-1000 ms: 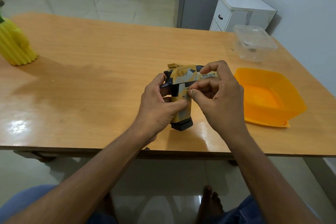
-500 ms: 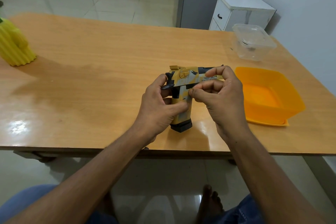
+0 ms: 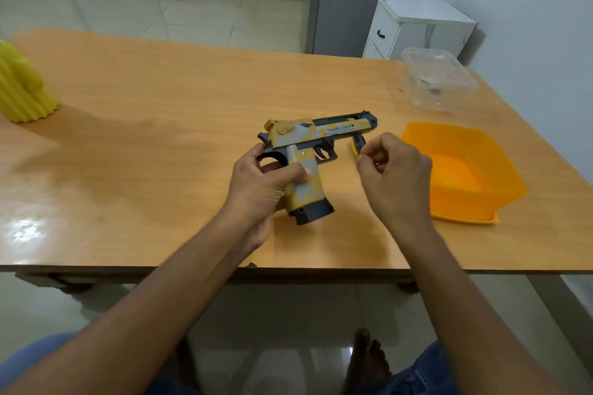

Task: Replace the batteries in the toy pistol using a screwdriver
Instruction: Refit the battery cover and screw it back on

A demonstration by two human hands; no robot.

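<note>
Left hand grip: the left hand (image 3: 256, 183) curls round the handle of the toy pistol (image 3: 308, 151) — thumb lies across the handle's side.
Toy pistol: centre of frame, held over the tabletop (image 3: 160, 144), barrel pointing to the right, dark base toward the near edge.
Right hand grip: the right hand (image 3: 396, 170) sits just right of the pistol, apart from it, fingers curled — whether they pinch something small, I cannot tell.
Behind the fingers: a small yellow-and-black object (image 3: 358, 144), unclear.
Right of frame: orange tray (image 3: 487, 199); clear container (image 3: 436, 80) above it.
Left edge: yellow ribbed object (image 3: 22, 90).

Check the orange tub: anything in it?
Looks empty: the orange tub shows only bare orange floor from the head view; its near wall hides the front corner.
</note>
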